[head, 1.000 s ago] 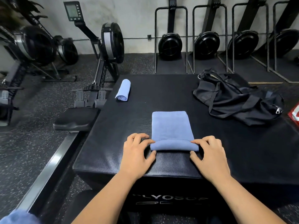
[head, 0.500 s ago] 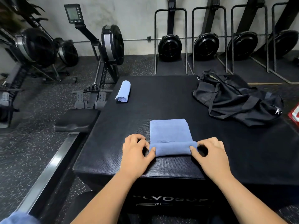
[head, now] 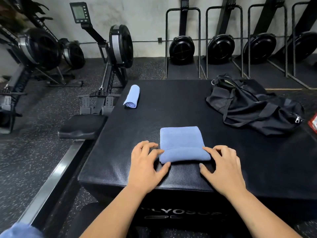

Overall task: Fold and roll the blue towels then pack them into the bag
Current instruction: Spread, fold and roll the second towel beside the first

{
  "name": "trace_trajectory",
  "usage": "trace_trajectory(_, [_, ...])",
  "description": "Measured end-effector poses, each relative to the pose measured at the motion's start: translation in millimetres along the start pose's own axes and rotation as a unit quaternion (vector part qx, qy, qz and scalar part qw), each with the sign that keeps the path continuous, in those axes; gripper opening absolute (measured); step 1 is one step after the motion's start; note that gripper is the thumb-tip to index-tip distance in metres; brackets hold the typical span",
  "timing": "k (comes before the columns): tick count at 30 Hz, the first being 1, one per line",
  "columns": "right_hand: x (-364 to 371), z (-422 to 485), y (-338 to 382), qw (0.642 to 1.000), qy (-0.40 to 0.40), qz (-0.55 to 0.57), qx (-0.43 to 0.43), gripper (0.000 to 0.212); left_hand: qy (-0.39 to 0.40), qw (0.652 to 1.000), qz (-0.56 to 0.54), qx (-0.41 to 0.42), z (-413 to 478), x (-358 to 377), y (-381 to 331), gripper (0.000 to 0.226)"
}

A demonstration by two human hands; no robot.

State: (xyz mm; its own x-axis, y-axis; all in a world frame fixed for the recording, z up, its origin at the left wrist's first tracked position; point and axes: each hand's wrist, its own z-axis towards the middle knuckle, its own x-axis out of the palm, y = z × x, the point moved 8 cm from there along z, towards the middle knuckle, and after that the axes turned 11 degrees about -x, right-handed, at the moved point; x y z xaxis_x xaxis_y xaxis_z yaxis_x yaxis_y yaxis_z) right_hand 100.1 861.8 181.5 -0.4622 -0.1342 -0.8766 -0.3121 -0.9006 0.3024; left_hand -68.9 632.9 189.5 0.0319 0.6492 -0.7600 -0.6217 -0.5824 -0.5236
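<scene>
Black box [head: 171,109] bears rolled towel [head: 131,96], half-rolled towel [head: 182,143] and a seemingly unzipped bag [head: 253,109]

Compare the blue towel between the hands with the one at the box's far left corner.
The near towel is rolled only at its near edge; the far towel is fully rolled. The left hand and right hand pinch the near towel; the far towel lies untouched. The near towel's roll runs left-right; the far towel's runs front-back. Both are light blue, on the black box.
</scene>
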Motion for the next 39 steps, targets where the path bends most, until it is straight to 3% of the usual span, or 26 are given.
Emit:
trace_trajectory(7, [1, 4, -10, 0.998, -0.006, 0.056, 0.018, 0.035, 0.033, 0.996, -0.058, -0.061, 9, 7, 18, 0.035])
trace_trajectory(11, [0, 5, -14, 0.994, -0.016, 0.096, 0.044, 0.044, 0.047, 0.990, -0.101, -0.091, 9, 9, 25, 0.031])
trace_trajectory(15, [-1, 4, -15, 0.988, -0.020, 0.136, 0.070, 0.025, 0.050, 0.987, -0.116, -0.101, 11, 7, 25, 0.039])
trace_trajectory(19, [-4, 4, -12, 0.988, -0.032, 0.132, 0.069, 0.017, 0.022, 0.990, -0.107, -0.094, 10, 1, 18, 0.018])
trace_trajectory(24, [-15, -2, 0, 0.991, -0.094, 0.099, 0.007, 0.024, -0.021, 0.997, -0.072, -0.010, 2, -9, 1, 0.012])
trace_trajectory(27, [-14, -1, 4, 0.994, -0.099, 0.041, -0.019, 0.026, -0.048, 0.998, -0.041, -0.014, 1, -9, 3, 0.018])
trace_trajectory(32, [4, 4, 4, 0.999, 0.021, -0.015, -0.030, 0.054, 0.060, 0.998, -0.001, -0.027, 4, 9, 6, 0.049])
trace_trajectory(39, [9, 9, -15, 0.998, 0.012, 0.060, 0.017, 0.051, 0.076, 0.991, -0.066, -0.088, 11, 14, 24, 0.042])
